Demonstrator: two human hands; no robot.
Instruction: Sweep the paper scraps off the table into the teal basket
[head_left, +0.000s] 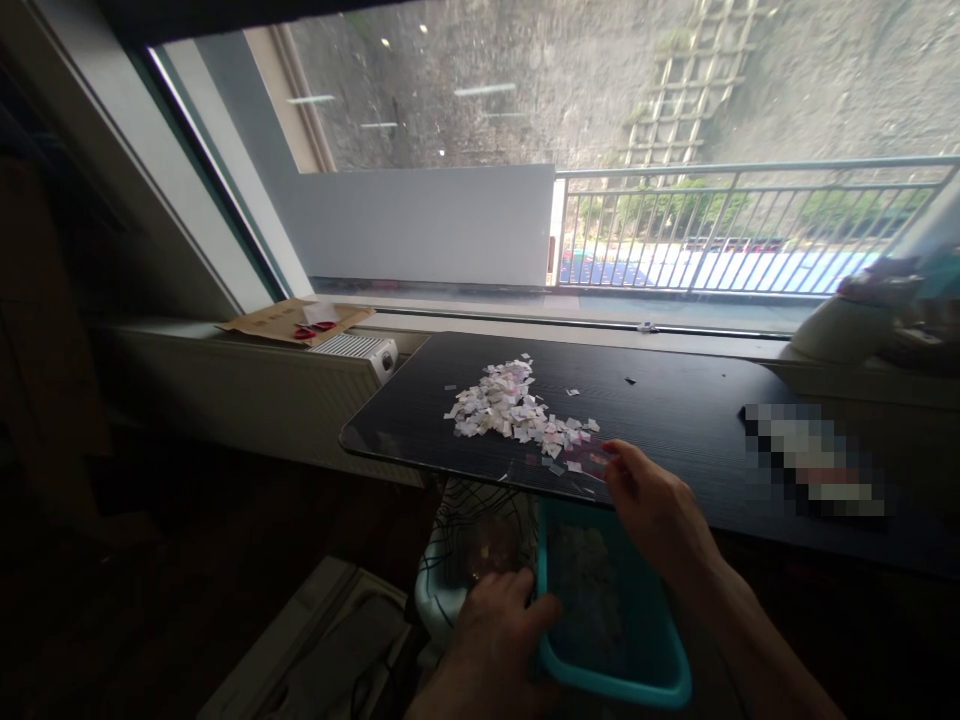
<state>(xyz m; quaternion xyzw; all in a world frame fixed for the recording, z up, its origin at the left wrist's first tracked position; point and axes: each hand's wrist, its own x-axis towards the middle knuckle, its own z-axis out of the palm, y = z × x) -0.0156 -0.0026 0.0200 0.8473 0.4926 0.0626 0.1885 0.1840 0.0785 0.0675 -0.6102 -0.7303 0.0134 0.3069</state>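
Observation:
My left hand (495, 635) grips the left rim of a turquoise plastic bin (656, 640), its thumb over the edge. The bin is below the table's front edge, with pale scraps (592, 580) dimly visible inside. My right hand (652, 490) is at the table edge above the bin, fingers bent and pinched on a thin see-through piece with pinkish marks (594, 458); its kind is unclear. Just left of these fingers, a heap of small cut paper pieces (499, 400) lies on the dark table (405, 420), trailing toward my right hand.
Red-handled scissors (311, 328) lie on a brown paper envelope (262, 322) on the sill at left, beside a radiator (300, 390). A blurred-out item (814, 460) rests on the table's right. A pale container with a line-patterned cover (442, 590) stands left of the bin.

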